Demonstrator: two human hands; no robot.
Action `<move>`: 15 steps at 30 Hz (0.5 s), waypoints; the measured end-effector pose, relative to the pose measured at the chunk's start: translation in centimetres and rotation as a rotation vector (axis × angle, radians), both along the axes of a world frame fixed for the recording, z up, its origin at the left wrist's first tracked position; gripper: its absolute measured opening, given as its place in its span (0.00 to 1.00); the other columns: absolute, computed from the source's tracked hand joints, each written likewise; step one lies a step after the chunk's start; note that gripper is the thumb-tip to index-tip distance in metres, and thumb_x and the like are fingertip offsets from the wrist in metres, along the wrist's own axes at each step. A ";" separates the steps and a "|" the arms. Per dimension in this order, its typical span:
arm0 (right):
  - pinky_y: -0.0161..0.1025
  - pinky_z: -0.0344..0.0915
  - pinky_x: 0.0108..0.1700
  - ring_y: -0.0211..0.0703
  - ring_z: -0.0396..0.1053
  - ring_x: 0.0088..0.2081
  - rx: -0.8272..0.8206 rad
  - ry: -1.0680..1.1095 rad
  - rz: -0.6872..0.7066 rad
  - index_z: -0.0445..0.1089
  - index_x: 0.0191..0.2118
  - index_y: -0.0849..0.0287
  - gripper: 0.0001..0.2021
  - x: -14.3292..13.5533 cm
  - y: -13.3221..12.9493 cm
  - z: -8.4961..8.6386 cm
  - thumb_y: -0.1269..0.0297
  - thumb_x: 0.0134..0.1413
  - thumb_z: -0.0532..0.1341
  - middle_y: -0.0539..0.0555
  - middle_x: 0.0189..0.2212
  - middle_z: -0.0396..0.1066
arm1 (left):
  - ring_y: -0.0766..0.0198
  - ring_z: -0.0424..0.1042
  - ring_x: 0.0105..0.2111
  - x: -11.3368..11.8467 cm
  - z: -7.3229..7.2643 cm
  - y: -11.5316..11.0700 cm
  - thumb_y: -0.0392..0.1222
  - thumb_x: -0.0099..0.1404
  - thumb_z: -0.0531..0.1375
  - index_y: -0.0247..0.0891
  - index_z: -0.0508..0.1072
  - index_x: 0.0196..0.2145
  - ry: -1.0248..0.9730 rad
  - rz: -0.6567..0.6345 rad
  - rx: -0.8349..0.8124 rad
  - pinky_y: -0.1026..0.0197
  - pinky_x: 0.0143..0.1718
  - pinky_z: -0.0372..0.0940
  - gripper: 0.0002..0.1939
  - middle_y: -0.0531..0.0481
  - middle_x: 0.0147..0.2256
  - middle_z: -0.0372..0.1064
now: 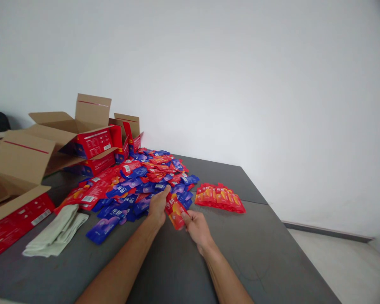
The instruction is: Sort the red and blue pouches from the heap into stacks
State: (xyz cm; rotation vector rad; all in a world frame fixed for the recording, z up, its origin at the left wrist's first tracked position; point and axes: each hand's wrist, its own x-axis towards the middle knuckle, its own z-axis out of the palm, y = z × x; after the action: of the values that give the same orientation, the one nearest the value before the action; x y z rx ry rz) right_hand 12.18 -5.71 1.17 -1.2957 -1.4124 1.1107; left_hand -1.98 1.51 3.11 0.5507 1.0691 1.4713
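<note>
Left hand and right hand hold seemingly one red packet.

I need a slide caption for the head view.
Left hand and right hand hold a red packet near a pile of red and blue packets.

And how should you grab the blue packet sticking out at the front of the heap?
I'd pinch the near end of the blue packet, coming from the person's side of the table. It lies flat, and that end juts out from the heap, while its far end meets other packets.
</note>
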 end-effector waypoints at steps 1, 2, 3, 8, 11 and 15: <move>0.31 0.51 0.25 0.34 0.59 0.20 -0.004 0.013 -0.017 0.73 0.26 0.61 0.25 0.1 0.1 -0.1 0.42 0.56 0.57 0.49 0.19 0.69 | 0.62 0.72 0.24 0.0 0.0 -0.2 0.60 0.47 0.68 0.34 0.73 0.29 0.002 -0.032 0.008 0.58 0.28 0.67 0.24 0.49 0.25 0.74; 0.31 0.51 0.24 0.34 0.59 0.21 -0.006 0.033 -0.035 0.73 0.26 0.61 0.26 0.4 0.2 -0.1 0.41 0.55 0.57 0.49 0.19 0.69 | 0.61 0.73 0.26 0.0 0.0 -0.5 0.60 0.50 0.67 0.34 0.73 0.32 0.008 -0.083 0.024 0.58 0.29 0.68 0.25 0.47 0.27 0.75; 0.31 0.52 0.24 0.35 0.60 0.21 -0.010 0.059 -0.054 0.73 0.28 0.62 0.27 0.6 0.3 -0.2 0.39 0.55 0.56 0.50 0.19 0.69 | 0.61 0.74 0.27 0.2 0.0 -0.8 0.60 0.52 0.66 0.34 0.74 0.34 0.020 -0.150 0.043 0.58 0.30 0.68 0.24 0.46 0.29 0.75; 0.33 0.56 0.25 0.37 0.63 0.22 -0.002 0.165 -0.155 0.72 0.33 0.62 0.31 1.8 1.0 -0.3 0.34 0.55 0.52 0.52 0.21 0.70 | 0.61 0.74 0.27 2.0 -1.1 -2.7 0.40 0.47 0.68 0.36 0.69 0.41 0.247 -0.363 0.037 0.60 0.29 0.68 0.23 0.48 0.30 0.75; 0.34 0.58 0.25 0.39 0.64 0.22 0.012 0.140 -0.210 0.71 0.34 0.61 0.29 2.3 1.1 -0.3 0.36 0.55 0.54 0.52 0.22 0.71 | 0.63 0.73 0.25 3.4 -1.9 -3.3 0.33 0.45 0.65 0.38 0.63 0.48 0.330 -0.384 0.168 0.63 0.27 0.66 0.30 0.50 0.31 0.75; 0.36 0.64 0.30 0.44 0.70 0.30 0.104 0.011 -0.359 0.71 0.40 0.60 0.24 3.3 1.6 -0.1 0.41 0.56 0.56 0.56 0.31 0.75 | 0.62 0.74 0.29 4.8 -1.8 -2.6 0.32 0.47 0.63 0.37 0.66 0.46 0.337 -0.447 0.299 0.63 0.27 0.66 0.26 0.47 0.34 0.75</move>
State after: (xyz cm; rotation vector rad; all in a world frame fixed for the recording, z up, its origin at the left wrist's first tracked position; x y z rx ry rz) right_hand 15.50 -4.14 1.06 -1.3979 -1.1546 0.7914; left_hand 2.78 -1.08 1.33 1.2026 0.9036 1.1655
